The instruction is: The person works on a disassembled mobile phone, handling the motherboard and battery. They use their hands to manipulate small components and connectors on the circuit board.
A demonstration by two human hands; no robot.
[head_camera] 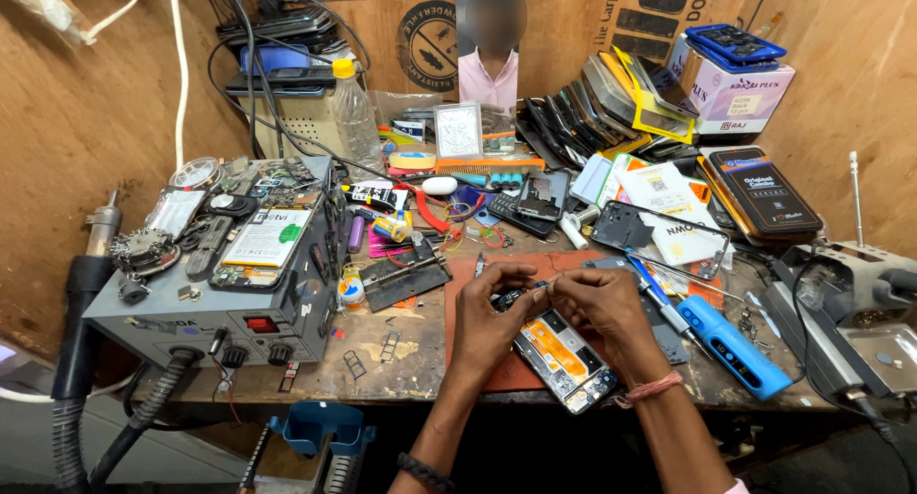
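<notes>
My left hand [492,312] and my right hand [602,308] meet over a red-brown work mat [468,303] at the table's front. Between their fingertips they pinch a small dark phone part [521,293]; its exact shape is too small to make out. Just below the hands an opened phone [568,355] lies face down, with an orange strip and bare internals showing. Part of it is hidden under my right hand.
A grey rework station [239,312] with parts piled on top stands at left, its hoses hanging off the front edge. A blue electric screwdriver [731,346] lies right of the phone. A plastic bottle [355,112], phone frames and boxes crowd the back.
</notes>
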